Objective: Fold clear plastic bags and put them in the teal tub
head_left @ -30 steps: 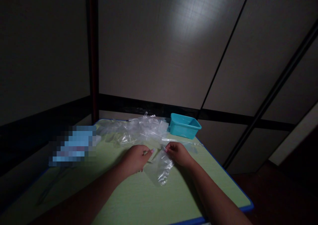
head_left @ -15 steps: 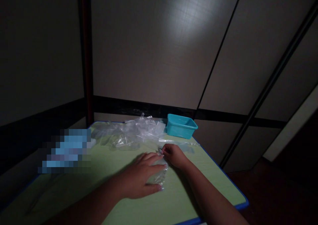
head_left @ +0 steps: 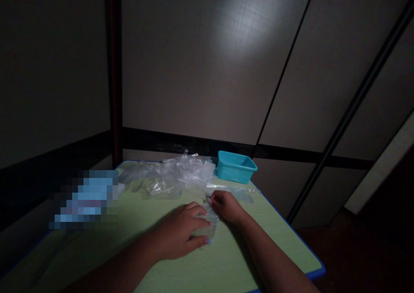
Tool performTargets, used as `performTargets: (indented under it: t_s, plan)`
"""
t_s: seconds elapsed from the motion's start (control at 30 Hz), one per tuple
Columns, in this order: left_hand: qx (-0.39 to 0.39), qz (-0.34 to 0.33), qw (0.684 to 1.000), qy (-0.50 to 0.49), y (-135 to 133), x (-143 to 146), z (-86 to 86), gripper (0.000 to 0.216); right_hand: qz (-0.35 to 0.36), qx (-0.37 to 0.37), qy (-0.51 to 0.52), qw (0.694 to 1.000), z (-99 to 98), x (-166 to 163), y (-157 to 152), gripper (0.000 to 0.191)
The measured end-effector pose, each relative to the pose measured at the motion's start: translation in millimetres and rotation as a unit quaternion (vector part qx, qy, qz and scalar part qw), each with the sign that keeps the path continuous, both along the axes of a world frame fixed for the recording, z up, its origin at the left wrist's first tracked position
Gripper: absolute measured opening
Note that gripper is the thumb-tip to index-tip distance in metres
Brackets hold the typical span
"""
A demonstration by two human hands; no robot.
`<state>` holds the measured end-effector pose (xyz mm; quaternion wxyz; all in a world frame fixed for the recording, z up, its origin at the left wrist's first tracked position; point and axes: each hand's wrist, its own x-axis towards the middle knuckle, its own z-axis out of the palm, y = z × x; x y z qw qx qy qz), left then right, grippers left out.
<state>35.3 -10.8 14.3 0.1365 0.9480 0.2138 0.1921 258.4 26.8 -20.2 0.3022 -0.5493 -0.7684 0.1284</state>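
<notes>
A small clear plastic bag (head_left: 211, 227) lies on the green table (head_left: 274, 250) between my hands. My left hand (head_left: 177, 232) rests on its left side with the fingers apart and curved. At the bag's far end, my right hand (head_left: 226, 204) has thumb and forefinger closed in a pinch on the edge. Just beyond the right hand, another clear bag (head_left: 234, 191) lies flat. Part of the small bag is hidden beneath my left fingers.
A heap of crumpled clear plastic bags (head_left: 174, 174) covers the table's far side. To its right stands a turquoise plastic basket (head_left: 234, 174). A pixelated blue item (head_left: 92, 196) is at the left. Dark panelled doors (head_left: 200, 77) rise behind the blue-edged table.
My left fingers have drawn back slightly to the left and curled more, uncovering a little more of the bag. My right hand keeps its pinch in nearly the same place.
</notes>
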Motion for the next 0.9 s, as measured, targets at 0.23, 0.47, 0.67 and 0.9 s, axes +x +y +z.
performTargets:
  t_s: [0.23, 0.47, 0.67, 0.9]
  plan:
    - [0.027, 0.017, 0.999, 0.013, -5.0, 3.5, -5.1, 0.039, 0.000, -0.001, -0.008, 1.000, -1.9, 1.1, 2.5, 0.014]
    - [0.043, 0.025, 0.999, 0.022, -1.5, 1.7, -8.7, 0.044, -0.005, -0.001, -0.015, 1.000, -2.2, 1.1, 2.6, 0.012]
    - [0.052, 0.029, 0.998, 0.034, -0.2, 2.9, -10.8, 0.042, -0.001, 0.003, -0.023, 1.000, -1.7, 1.5, 2.0, 0.015]
    - [0.060, 0.021, 0.997, 0.033, -1.8, 3.2, -10.1, 0.043, 0.003, 0.003, -0.029, 1.000, 0.0, 1.3, 0.9, 0.014]
